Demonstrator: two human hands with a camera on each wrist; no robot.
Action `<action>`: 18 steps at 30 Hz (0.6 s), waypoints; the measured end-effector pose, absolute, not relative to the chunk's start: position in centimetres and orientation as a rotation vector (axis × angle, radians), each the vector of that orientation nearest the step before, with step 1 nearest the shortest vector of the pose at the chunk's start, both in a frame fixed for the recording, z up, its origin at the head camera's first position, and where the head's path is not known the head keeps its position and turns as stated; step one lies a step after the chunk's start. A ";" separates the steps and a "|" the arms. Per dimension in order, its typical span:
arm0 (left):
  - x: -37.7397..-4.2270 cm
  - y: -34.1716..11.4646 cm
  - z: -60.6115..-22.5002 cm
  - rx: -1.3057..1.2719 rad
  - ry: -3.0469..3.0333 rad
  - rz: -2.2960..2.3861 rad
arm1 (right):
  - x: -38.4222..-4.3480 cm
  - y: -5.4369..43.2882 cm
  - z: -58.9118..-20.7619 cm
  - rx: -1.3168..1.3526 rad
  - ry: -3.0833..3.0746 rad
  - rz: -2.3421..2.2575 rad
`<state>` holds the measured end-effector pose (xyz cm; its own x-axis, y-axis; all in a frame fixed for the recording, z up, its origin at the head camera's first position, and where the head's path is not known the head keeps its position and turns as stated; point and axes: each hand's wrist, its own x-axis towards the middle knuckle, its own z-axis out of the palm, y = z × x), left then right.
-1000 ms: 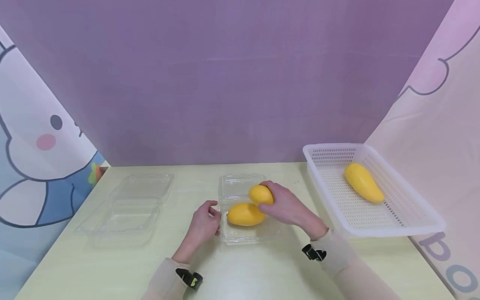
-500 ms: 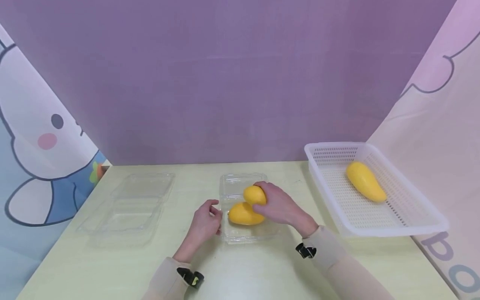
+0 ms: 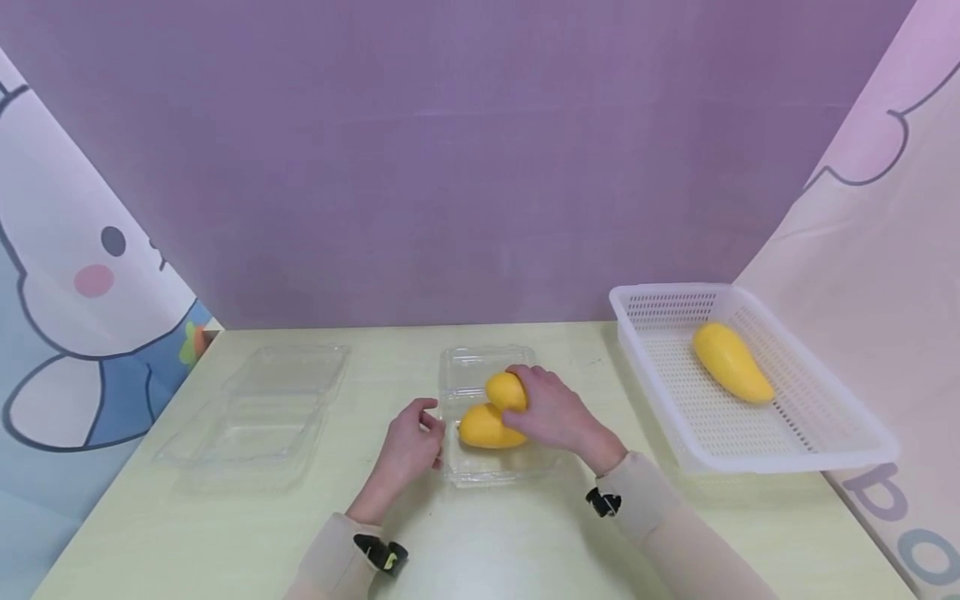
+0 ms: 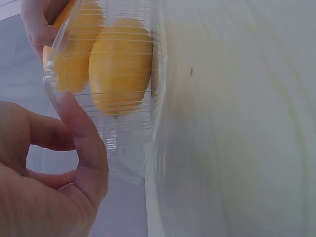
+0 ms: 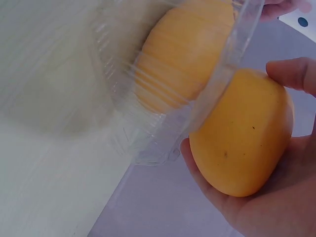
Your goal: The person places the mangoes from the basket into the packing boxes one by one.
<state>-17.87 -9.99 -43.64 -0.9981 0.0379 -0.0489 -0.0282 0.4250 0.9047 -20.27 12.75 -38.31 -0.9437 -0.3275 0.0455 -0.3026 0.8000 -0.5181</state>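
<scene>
In the head view, my right hand point(image 3: 552, 411) holds a yellow mango point(image 3: 506, 391) over an open clear plastic clamshell box point(image 3: 487, 479). Thumb and fingers lie around the sides of this mango point(image 5: 242, 136) in the right wrist view, where part of it sits behind the box rim. A second mango point(image 3: 486, 427) lies in the near half of the box, close against the held one. At the left side of the box is my left hand point(image 3: 407, 443), loosely bent. One fingertip touches the box wall point(image 4: 111, 133) just at the rim, as the left wrist view shows.
A white perforated basket point(image 3: 780, 463) with one mango point(image 3: 732, 363) stands at the right. Another clear clamshell box point(image 3: 255, 417) lies open at the left of the table point(image 3: 480, 550). A purple panel point(image 3: 480, 167) rises behind the table's far edge.
My right hand has moved slightly left with its mango, closer over the mango in the box. The left hand has stayed at the box's side.
</scene>
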 end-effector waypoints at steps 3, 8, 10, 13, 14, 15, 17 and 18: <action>-17.9 -10.0 -43.7 0.012 2.602 1.654 | -20.5 12.7 -38.3 -0.538 2.932 -0.811; -17.9 -10.0 -43.7 0.012 2.600 1.653 | -20.8 12.8 -38.1 -0.540 2.928 -0.790; -17.8 -10.0 -43.7 0.015 2.600 1.651 | -20.9 12.9 -38.2 -0.524 2.939 -0.766; -17.8 -10.0 -43.7 0.018 2.603 1.644 | -21.0 12.9 -38.3 -0.504 2.956 -0.726; -17.8 -9.9 -43.7 0.017 2.602 1.645 | -21.1 12.9 -38.4 -0.500 2.959 -0.716; -17.8 -10.0 -43.7 0.018 2.605 1.644 | -21.1 12.9 -38.4 -0.497 2.961 -0.711; -17.8 -10.0 -43.6 0.014 2.607 1.644 | -21.1 12.9 -38.5 -0.498 2.956 -0.712; -17.8 -10.0 -43.6 0.010 2.608 1.642 | -21.2 12.9 -38.5 -0.502 2.952 -0.715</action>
